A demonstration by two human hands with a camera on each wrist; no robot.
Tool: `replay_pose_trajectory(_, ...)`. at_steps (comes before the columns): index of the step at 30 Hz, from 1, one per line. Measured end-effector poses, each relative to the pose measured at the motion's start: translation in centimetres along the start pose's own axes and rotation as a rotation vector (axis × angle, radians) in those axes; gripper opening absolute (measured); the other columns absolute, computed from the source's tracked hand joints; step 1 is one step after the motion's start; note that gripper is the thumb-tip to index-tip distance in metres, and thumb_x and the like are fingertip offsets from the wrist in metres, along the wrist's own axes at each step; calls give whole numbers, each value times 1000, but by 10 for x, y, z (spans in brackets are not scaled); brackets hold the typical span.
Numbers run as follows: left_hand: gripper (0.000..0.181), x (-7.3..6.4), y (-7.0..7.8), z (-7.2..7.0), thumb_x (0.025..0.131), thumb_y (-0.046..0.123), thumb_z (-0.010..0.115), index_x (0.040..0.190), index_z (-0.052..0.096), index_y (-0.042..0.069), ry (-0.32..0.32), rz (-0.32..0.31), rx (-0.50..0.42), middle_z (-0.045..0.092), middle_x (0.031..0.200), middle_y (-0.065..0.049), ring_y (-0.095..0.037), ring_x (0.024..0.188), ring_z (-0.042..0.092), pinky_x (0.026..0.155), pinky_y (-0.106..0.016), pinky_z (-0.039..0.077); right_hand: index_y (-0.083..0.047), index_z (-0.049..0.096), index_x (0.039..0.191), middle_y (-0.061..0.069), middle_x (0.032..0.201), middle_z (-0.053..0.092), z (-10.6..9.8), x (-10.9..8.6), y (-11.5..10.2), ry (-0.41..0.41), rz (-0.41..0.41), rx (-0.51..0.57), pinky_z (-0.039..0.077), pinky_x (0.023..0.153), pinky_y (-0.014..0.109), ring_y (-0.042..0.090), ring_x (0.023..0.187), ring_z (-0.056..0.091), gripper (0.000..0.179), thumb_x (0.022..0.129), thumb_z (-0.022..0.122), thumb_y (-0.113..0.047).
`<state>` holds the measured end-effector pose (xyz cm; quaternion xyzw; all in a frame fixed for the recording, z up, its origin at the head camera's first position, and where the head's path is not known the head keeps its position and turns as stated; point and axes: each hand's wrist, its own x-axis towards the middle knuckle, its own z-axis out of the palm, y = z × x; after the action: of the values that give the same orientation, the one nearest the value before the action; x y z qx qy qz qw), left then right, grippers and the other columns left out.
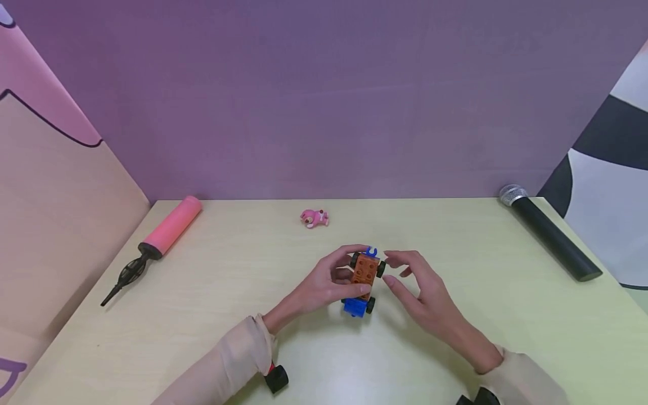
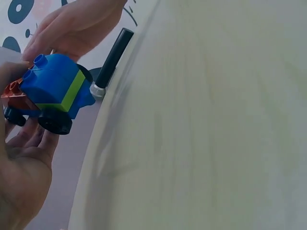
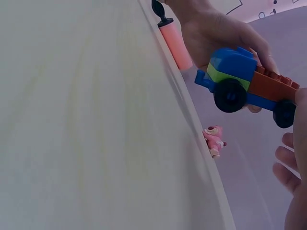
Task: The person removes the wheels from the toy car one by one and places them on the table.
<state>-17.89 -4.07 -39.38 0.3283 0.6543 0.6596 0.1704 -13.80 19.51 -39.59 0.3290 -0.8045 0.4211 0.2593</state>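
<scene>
A toy truck [image 1: 365, 270] of building blocks is held up above the table, with an orange studded bed, a blue cab and black wheels. My left hand [image 1: 326, 281] grips it from the side, thumb across the orange part. On the other side, my right hand [image 1: 422, 295] has its thumb and fingers parted beside a wheel; whether they touch it is hard to tell. The left wrist view shows the truck's blue cab [image 2: 55, 79] with a lime green band below. From the right wrist view, the truck [image 3: 235, 69] appears side-on.
A small pink bear figure [image 1: 314, 218] lies near the table's back edge. To the left lies a pink hand pump [image 1: 172, 228] with a black nozzle. A black microphone [image 1: 552, 236] lies along the right edge. Behind the table [image 1: 202, 315] stands a purple wall [image 1: 324, 101].
</scene>
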Motion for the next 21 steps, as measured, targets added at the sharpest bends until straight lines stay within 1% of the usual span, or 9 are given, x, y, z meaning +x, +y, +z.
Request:
replay_pose_trajectory(1,62,0,0,1,95,0,71,151,46,9,8,0,-19,64,119,-13,-19,102,70,95,-38,57,2,57,136,13,124,65,2,0,0,0,22,26,49,89,21,22,108,61,46,92,69,9)
replay_pose_trajectory(3,59,-1,-1,2,94,-1,71,148,47,7,16,2,-49,63,119,-14,-21,100,70,93,-40,58,1,58,135,11,123,66,6,-1,-1,-4,78,72,49,88,19,19,105,62,45,92,67,11)
replay_pose_trajectory(7,54,-2,-1,3,94,0,72,143,50,7,32,-12,-81,62,119,-14,-23,99,71,93,-41,58,0,58,133,7,125,65,12,-2,-3,-32,203,148,49,88,18,13,104,61,35,99,62,6)
replay_pose_trajectory(9,54,-2,-1,3,94,1,73,142,50,9,39,-22,-92,61,121,-13,-24,101,71,93,-41,58,0,58,133,6,125,65,14,-2,-4,-45,249,169,49,90,18,12,106,60,31,102,59,3)
replay_pose_trajectory(12,53,-2,-1,4,94,2,73,141,50,9,42,-32,-101,61,124,-14,-26,103,72,93,-42,58,0,57,134,7,125,64,16,-1,-5,-53,285,198,49,91,20,13,108,59,30,104,57,1)
replay_pose_trajectory(17,52,-2,0,5,94,2,73,140,49,9,46,-39,-106,61,123,-14,-28,102,73,91,-43,59,0,57,134,9,127,63,18,-1,-6,-58,323,230,50,93,22,13,110,59,29,106,55,-2)
replay_pose_trajectory(21,52,-2,1,6,94,3,74,139,48,8,47,-40,-114,63,123,-14,-28,102,73,91,-43,59,1,56,134,11,127,63,19,-1,-7,-47,332,255,50,93,21,12,111,59,27,107,52,-1)
